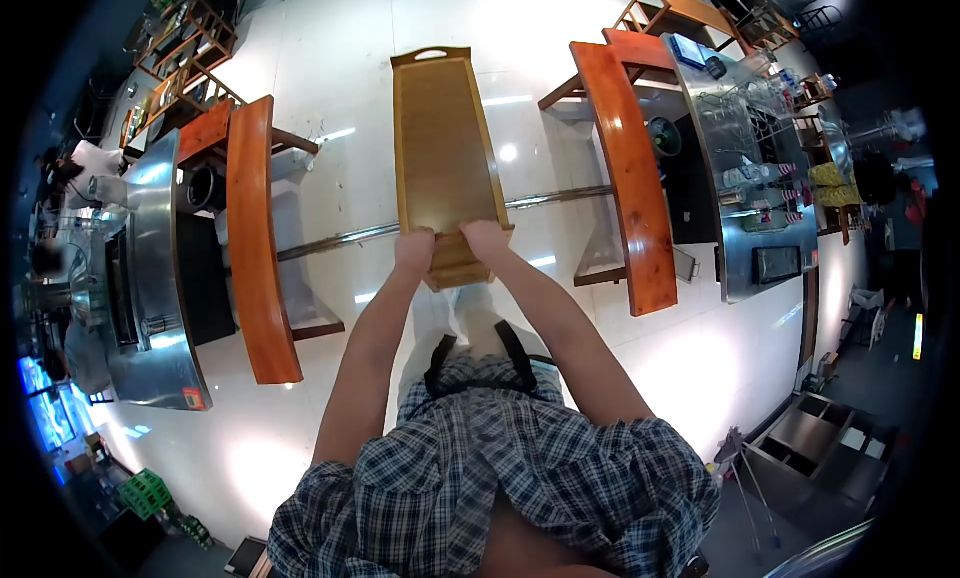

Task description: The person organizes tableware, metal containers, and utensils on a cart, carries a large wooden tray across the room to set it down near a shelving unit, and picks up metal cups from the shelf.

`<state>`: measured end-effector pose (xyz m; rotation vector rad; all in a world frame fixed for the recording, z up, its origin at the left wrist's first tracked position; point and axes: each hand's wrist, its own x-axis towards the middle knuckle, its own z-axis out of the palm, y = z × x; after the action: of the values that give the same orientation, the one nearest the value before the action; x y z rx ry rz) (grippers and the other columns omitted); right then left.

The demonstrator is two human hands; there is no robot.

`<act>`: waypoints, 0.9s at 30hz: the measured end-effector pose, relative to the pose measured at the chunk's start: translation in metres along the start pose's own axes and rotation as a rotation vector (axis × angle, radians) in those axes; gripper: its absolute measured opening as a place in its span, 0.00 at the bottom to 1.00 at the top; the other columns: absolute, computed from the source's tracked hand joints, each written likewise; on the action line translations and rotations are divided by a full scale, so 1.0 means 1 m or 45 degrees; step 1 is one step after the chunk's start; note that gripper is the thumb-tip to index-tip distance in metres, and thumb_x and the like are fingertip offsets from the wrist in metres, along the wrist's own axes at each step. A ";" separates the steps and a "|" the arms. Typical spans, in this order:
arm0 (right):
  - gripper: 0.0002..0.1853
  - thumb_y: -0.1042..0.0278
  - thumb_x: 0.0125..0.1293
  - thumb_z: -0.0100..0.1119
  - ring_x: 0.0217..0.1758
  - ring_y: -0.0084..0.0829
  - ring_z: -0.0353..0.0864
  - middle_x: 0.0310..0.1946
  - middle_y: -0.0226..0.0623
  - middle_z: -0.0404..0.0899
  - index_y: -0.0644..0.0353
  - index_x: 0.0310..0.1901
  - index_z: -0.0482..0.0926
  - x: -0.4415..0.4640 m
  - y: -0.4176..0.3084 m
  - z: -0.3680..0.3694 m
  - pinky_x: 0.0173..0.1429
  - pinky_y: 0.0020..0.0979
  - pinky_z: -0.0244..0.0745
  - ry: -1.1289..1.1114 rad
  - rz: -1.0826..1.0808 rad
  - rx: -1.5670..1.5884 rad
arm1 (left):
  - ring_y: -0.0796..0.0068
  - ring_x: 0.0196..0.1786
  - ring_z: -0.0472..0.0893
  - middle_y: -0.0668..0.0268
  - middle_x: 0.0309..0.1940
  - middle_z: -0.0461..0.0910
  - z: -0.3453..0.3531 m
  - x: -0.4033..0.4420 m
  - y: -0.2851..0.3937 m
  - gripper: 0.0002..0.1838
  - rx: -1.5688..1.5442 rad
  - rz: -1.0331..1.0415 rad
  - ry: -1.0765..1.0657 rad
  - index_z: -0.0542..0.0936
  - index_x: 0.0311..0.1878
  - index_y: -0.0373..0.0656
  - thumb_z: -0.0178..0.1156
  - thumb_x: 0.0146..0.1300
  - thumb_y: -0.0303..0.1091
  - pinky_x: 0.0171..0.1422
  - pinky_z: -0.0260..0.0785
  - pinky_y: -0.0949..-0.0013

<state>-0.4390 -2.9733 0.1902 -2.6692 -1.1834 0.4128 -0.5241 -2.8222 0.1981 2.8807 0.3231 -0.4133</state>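
Note:
A long wooden tray (445,128) with raised rims stretches away in front of me, with a cut-out handle in its far end. My left hand (415,249) is closed over the near end of the tray, at its left side. At the right side of that same end, my right hand (485,240) grips the edge with fingers wrapped round. Both arms reach forward, and the fingertips are hidden behind the rim. A lower wooden part shows below the near end; what supports the tray underneath cannot be made out.
An orange-brown wooden bench (255,238) stands at left, another bench (628,178) at right. Beyond them are a metal-topped table (160,278) and a second metal-topped table (738,208) carrying glasses and dishes. A metal strip (345,240) crosses the shiny floor. Green crates (145,493) sit at lower left.

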 end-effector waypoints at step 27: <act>0.07 0.71 0.55 0.50 0.35 0.40 0.82 0.30 0.41 0.81 0.55 0.30 0.80 -0.283 -0.071 0.075 0.36 0.38 0.77 -0.033 -0.009 -0.084 | 0.62 0.34 0.81 0.63 0.28 0.81 0.109 -0.271 0.089 0.15 0.019 -0.053 -0.043 0.79 0.33 0.46 0.60 0.55 0.48 0.35 0.72 0.61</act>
<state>-0.6947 -3.1332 0.1890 -2.7221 -1.2345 0.4157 -0.7830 -2.9835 0.1924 2.8821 0.3761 -0.4729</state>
